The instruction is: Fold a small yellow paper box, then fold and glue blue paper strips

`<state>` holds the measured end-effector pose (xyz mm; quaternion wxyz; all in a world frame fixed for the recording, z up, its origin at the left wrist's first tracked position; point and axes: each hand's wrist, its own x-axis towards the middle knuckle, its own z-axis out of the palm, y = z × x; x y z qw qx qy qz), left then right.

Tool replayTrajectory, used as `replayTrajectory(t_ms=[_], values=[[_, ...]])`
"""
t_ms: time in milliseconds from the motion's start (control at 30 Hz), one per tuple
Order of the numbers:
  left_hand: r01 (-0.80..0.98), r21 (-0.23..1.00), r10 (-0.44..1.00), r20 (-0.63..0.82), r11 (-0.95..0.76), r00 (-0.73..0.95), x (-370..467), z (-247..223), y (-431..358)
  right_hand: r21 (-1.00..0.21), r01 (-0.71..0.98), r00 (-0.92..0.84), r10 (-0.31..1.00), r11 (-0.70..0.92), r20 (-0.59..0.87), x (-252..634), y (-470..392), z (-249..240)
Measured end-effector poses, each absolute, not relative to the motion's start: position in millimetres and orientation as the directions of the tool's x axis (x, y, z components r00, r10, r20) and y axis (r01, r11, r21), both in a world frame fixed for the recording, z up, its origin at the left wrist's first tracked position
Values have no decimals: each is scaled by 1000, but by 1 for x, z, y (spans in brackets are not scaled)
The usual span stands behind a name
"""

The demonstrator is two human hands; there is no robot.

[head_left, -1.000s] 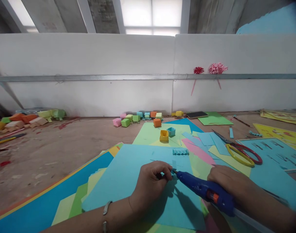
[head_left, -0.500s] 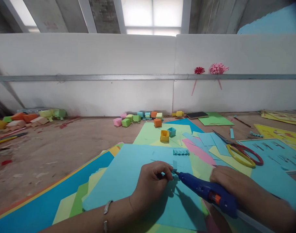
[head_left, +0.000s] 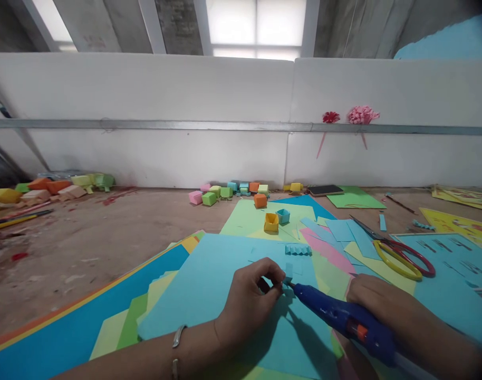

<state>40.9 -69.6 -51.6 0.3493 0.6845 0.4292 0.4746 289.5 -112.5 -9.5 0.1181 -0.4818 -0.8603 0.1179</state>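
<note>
My right hand point(head_left: 377, 301) is closed around a blue glue gun point(head_left: 339, 314) with a glue stick trailing from its back end. The gun's nozzle touches or nearly touches a small piece of blue paper point(head_left: 287, 283). Thumb and forefinger of my left hand point(head_left: 254, 290) pinch that piece; its exact shape is mostly hidden by the fingers. Both hands are over a light blue paper sheet point(head_left: 185, 295). Just beyond them lies a zigzag-folded blue paper strip point(head_left: 298, 250).
Scissors point(head_left: 403, 258) lie on paper scraps at the right. Small open paper boxes, one yellow point(head_left: 271, 222) and one blue point(head_left: 282, 216), stand ahead. Several coloured paper cubes point(head_left: 209, 198) line the white wall point(head_left: 146, 158). A phone point(head_left: 325, 190) lies by a green sheet point(head_left: 355, 198).
The camera view has shifted slightly, so the scene sits a little further right. Left fingers have turned slightly on the small blue paper piece; the glue gun's nozzle stays at it.
</note>
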Motion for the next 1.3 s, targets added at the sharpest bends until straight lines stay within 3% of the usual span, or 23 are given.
replayTrajectory(t_ms=[300,533,633,800,933,1067,1300], values=[[220,884,902,366,-414,228,41,-53,-68,-392,782,-485,868,484,105,293,-111,-19],[235,883,907,357,-405,223,41,-54,-68,-372,795,-475,873,479,108,293,-111,-17],[242,880,907,360,-408,220,41,-53,-70,-373,793,-449,876,482,176,292,-109,-12],[273,898,935,308,-347,176,43,-48,-71,-540,764,-242,933,353,267,291,-104,-5],[255,922,952,252,-291,173,42,-45,-72,-760,633,-74,989,148,131,287,-102,-8],[177,956,959,196,-233,206,42,-49,-71,-882,461,-122,992,96,44,284,-101,-12],[141,952,949,242,-272,200,42,-47,-73,-905,397,-197,978,150,75,286,-100,-14]])
